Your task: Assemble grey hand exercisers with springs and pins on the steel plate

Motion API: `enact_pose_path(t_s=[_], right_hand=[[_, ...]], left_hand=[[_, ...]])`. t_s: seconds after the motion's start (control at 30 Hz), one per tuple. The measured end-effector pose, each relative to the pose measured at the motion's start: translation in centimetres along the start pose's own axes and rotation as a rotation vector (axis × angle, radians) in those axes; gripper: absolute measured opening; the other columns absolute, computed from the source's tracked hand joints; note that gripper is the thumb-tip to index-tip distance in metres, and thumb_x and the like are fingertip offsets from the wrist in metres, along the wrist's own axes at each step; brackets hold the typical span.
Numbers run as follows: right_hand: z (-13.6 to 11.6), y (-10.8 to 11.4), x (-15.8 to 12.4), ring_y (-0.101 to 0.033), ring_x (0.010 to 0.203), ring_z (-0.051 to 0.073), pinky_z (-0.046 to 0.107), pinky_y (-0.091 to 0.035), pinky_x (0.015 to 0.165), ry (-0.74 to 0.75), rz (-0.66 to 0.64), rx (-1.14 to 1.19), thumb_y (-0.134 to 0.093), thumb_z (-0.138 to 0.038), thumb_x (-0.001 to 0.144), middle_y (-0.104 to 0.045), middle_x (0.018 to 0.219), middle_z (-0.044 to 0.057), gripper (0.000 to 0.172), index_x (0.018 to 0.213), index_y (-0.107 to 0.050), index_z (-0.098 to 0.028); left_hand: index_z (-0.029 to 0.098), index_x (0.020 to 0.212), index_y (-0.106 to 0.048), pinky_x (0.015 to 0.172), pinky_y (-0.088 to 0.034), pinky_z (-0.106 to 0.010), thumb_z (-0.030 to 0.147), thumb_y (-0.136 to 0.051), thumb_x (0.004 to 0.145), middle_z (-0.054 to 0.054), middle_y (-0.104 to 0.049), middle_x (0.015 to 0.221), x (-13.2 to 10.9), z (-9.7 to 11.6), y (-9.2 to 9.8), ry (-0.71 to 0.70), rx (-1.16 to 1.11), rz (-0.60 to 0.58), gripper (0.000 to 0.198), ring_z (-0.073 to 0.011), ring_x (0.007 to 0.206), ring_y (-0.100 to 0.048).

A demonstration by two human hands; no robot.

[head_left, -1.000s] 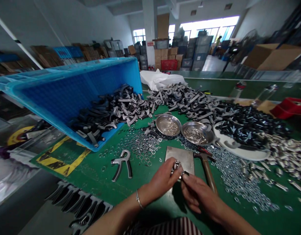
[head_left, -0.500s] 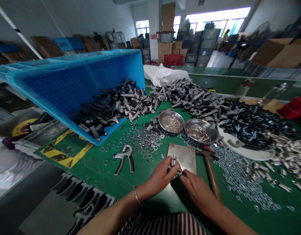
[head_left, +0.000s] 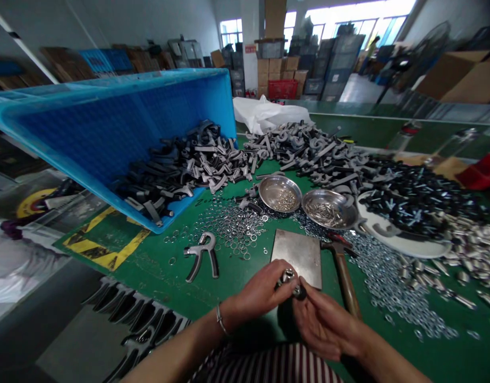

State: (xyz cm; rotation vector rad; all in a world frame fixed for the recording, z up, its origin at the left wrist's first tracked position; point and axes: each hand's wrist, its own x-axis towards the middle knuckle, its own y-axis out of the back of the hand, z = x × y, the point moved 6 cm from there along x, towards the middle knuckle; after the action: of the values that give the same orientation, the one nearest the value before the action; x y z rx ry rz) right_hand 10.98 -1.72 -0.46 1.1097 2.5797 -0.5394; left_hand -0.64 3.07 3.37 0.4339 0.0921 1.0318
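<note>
My left hand is closed around a small shiny metal part with a coiled or threaded end, held just in front of the steel plate. A dark round knob sits at the part's right end. My right hand has its thumb and forefinger at this knob, with the other fingers loosely curled and the palm partly showing. Most of the part is hidden by my left fingers. A hand grip strengthener with grey and black handles lies on the table to the left.
A hammer lies right of the steel plate. Behind are two metal bowls of small parts, loose rings, nuts and heaped handles. A blue crate lies tipped at left.
Both hands have come slightly lower and nearer my body with the metal part. My right hand has rolled palm-upward, its fingers loosening. The view has shifted slightly.
</note>
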Motion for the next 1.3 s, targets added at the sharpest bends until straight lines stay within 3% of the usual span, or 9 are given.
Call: enact_pose_path(t_s=[0.17, 0.33, 0.47, 0.63, 0.73, 0.83, 1.0, 1.17, 1.3], right_hand=[[-2.0, 3.0, -1.1, -0.052, 0.05, 0.012, 0.023, -0.04, 0.047, 0.244, 0.488, -0.305, -0.058, -0.064, 0.087, -0.063, 0.068, 0.001, 0.043, 0.083, -0.058, -0.021], [0.3, 1.8, -0.2, -0.039, 0.034, 0.011, 0.024, -0.033, 0.037, 0.0, 0.173, -0.047, -0.014, -0.072, 0.095, -0.05, 0.048, -0.003, 0.068, 0.074, -0.053, -0.021], [-1.2, 4.2, -1.5, -0.056, 0.06, 0.013, 0.023, -0.043, 0.052, 0.201, 0.542, -0.292, -0.061, -0.065, 0.084, -0.063, 0.079, 0.002, 0.046, 0.088, -0.057, -0.02], [0.4, 2.9, -0.7, -0.029, 0.03, 0.009, 0.023, -0.031, 0.035, 0.074, 0.265, -0.083, -0.01, -0.066, 0.099, -0.042, 0.045, -0.008, 0.063, 0.08, -0.051, -0.022], [-0.8, 4.0, -1.4, -0.054, 0.052, 0.014, 0.025, -0.042, 0.048, 0.191, 0.472, -0.336, -0.037, -0.067, 0.095, -0.06, 0.067, 0.001, 0.052, 0.086, -0.056, -0.02], [-2.0, 4.7, -2.2, -0.058, 0.07, 0.016, 0.026, -0.046, 0.058, 0.304, 0.678, -0.454, -0.056, -0.064, 0.088, -0.063, 0.084, 0.005, 0.043, 0.087, -0.057, -0.021], [0.1, 2.5, -0.8, -0.023, 0.033, 0.008, 0.022, -0.027, 0.034, 0.066, 0.257, 0.131, -0.024, -0.068, 0.097, -0.043, 0.052, -0.008, 0.054, 0.085, -0.05, -0.023], [-1.0, 3.9, -1.9, -0.044, 0.052, 0.009, 0.02, -0.039, 0.048, 0.254, 0.493, 0.001, -0.058, -0.062, 0.089, -0.057, 0.071, -0.001, 0.042, 0.081, -0.056, -0.021], [1.9, 2.2, -0.8, -0.014, 0.036, 0.007, 0.018, -0.021, 0.034, 0.034, 0.151, 0.437, -0.035, -0.072, 0.093, -0.033, 0.049, -0.011, 0.056, 0.086, -0.056, -0.021]], left_hand=[[0.019, 0.096, -0.054, 0.078, -0.045, -0.029, 0.042, -0.039, 0.101, -0.003, -0.059, 0.088, 0.6, -1.1, 0.1, 0.14, -0.072, 0.133, 0.028, -0.0171, 0.081, -0.054], [0.019, 0.1, -0.054, 0.101, -0.042, -0.035, 0.035, -0.044, 0.1, -0.01, -0.055, 0.115, 1.5, 1.2, -0.7, -0.113, -0.03, 0.116, 0.019, -0.0213, 0.111, -0.053], [0.019, 0.108, -0.052, 0.096, -0.045, -0.035, 0.031, -0.036, 0.103, -0.009, -0.055, 0.109, 2.1, 0.9, -0.6, -0.021, -0.047, 0.206, 0.021, -0.0195, 0.103, -0.054], [0.019, 0.101, -0.054, 0.099, -0.045, -0.037, 0.027, -0.045, 0.098, -0.012, -0.05, 0.127, 2.3, 1.1, -1.8, -0.108, 0.103, 0.098, 0.012, -0.0218, 0.112, -0.053], [0.019, 0.105, -0.053, 0.099, -0.045, -0.037, 0.026, -0.043, 0.099, -0.011, -0.052, 0.121, 2.4, 0.8, -2.1, -0.097, 0.084, 0.118, 0.013, -0.0214, 0.111, -0.054], [0.019, 0.111, -0.05, 0.098, -0.044, -0.036, 0.026, -0.035, 0.103, -0.009, -0.054, 0.111, 2.4, 0.1, -1.5, -0.009, -0.014, 0.276, 0.019, -0.0196, 0.107, -0.054], [0.019, 0.103, -0.052, 0.095, -0.045, -0.033, 0.023, -0.045, 0.099, -0.01, -0.052, 0.115, 2.2, 1.1, -2.3, -0.208, 0.103, 0.108, 0.009, -0.0196, 0.105, -0.054], [0.019, 0.1, -0.05, 0.094, -0.046, -0.034, 0.023, -0.038, 0.101, -0.009, -0.053, 0.106, 2.0, 0.8, -2.0, -0.119, 0.109, 0.178, 0.013, -0.0189, 0.101, -0.054], [0.018, 0.105, -0.05, 0.09, -0.047, -0.033, 0.025, -0.041, 0.099, -0.009, -0.054, 0.109, 4.2, 1.2, -2.9, -0.14, 0.234, -0.046, 0.013, -0.0193, 0.097, -0.056]])
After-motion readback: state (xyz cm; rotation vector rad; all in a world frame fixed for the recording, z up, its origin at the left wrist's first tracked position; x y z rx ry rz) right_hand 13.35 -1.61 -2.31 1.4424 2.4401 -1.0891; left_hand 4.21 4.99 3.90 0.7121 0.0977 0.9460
